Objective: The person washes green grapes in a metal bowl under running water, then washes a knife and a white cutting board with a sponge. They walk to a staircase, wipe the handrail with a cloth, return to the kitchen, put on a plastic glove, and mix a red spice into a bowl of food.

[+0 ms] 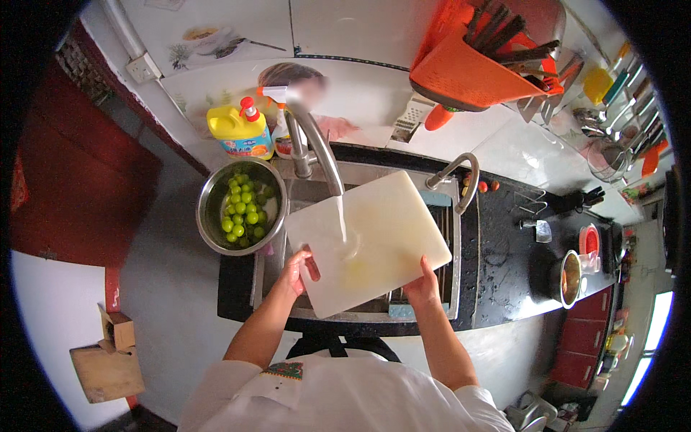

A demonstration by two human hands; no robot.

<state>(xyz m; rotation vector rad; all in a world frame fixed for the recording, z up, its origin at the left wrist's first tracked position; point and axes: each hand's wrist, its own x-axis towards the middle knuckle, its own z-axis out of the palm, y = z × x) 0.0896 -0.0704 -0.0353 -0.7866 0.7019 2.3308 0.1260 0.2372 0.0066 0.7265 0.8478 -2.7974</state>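
Observation:
A white plastic cutting board [386, 232] is tilted over the metal sink [272, 270], with a stream of water [341, 218] from the steel faucet [321, 146] striking its face. Faint yellowish stains show on it. My left hand [298, 271] grips the board's left edge at the slot-shaped handle hole, with fingers in the opening. On the lower right edge, my right hand [424, 286] holds it, thumb on top and the other fingers hidden underneath. Left of the board, a steel bowl [204, 216] holds green grapes [243, 208].
Behind the bowl stand a yellow detergent jug [240, 129] and a spray bottle [282, 132]. A second curved faucet [467, 183] rises at the sink's right. An orange utensil holder [459, 70] hangs on the wall. Along the black counter [499, 281] are a cleaver [541, 230] and a metal bowl [570, 278].

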